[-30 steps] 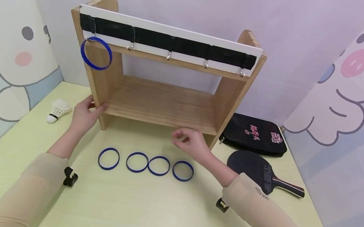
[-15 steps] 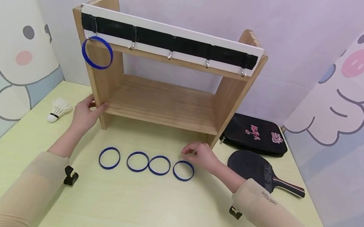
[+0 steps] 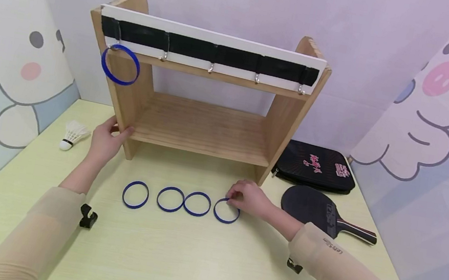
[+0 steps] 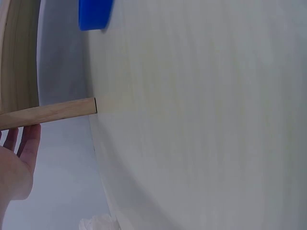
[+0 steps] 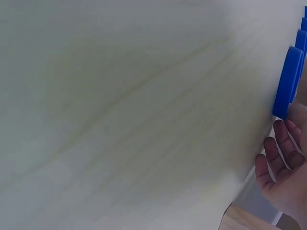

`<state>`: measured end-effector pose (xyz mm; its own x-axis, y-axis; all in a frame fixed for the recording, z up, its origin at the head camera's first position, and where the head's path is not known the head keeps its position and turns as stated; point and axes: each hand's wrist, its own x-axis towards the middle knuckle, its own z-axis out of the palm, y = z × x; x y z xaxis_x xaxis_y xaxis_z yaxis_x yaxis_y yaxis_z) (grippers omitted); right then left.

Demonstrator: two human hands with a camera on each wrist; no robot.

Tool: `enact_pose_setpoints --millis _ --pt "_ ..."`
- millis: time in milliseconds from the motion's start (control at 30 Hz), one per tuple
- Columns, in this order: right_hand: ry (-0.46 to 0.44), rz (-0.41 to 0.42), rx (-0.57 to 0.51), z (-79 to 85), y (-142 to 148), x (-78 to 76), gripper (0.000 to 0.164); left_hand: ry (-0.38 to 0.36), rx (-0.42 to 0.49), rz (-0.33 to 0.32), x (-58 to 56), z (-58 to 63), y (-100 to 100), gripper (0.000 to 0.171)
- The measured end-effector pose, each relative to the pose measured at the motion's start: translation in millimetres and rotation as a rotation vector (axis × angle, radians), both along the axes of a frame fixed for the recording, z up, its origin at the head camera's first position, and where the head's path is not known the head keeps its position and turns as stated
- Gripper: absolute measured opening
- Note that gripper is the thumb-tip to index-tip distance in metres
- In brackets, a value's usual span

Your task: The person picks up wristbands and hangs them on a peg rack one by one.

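My left hand (image 3: 106, 141) holds the lower left side of a small wooden shelf (image 3: 204, 129), thumb at the front edge and fingers around the outer side. In the left wrist view its fingers (image 4: 31, 143) lie against the side panel. My right hand (image 3: 251, 199) is at the rightmost blue ring (image 3: 225, 222) lying on the table, thumb and index finger pinching its far edge. In the right wrist view that ring (image 5: 288, 81) stands out beside the thumb, the other fingers loosely spread. Several more blue rings lie in a row to its left, one of them (image 3: 133, 207) farthest left.
A white board (image 3: 223, 39) with several metal hooks spans the shelf's top front. From its leftmost hook hangs another blue ring (image 3: 120, 81). A shuttlecock (image 3: 74, 134) lies left of the shelf. A table tennis bat (image 3: 307, 206) and black case (image 3: 313, 167) lie to the right.
My right hand has come from under the shelf's front edge, moving right and toward me, down to the rightmost ring. My left hand has stayed on the shelf.
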<state>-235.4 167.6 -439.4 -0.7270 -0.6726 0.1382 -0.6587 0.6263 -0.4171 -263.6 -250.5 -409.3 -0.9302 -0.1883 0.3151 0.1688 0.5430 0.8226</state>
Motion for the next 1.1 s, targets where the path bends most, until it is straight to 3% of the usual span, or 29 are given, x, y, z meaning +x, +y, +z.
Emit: enact_pose_setpoints --millis 300,600,1100 --pt "-0.08 -0.059 -0.099 6.4 0 -3.2 0.008 0.011 0.011 0.014 -0.1 0.3 -1 0.053" --pt "-0.107 -0.092 -0.107 18.6 0 -2.7 0.008 -0.013 0.011 0.005 -0.7 -0.5 1 0.056" --pt "-0.127 -0.034 -0.188 41.8 -23 4.0 0.009 -0.01 0.003 -0.008 0.2 0.3 1 0.057"
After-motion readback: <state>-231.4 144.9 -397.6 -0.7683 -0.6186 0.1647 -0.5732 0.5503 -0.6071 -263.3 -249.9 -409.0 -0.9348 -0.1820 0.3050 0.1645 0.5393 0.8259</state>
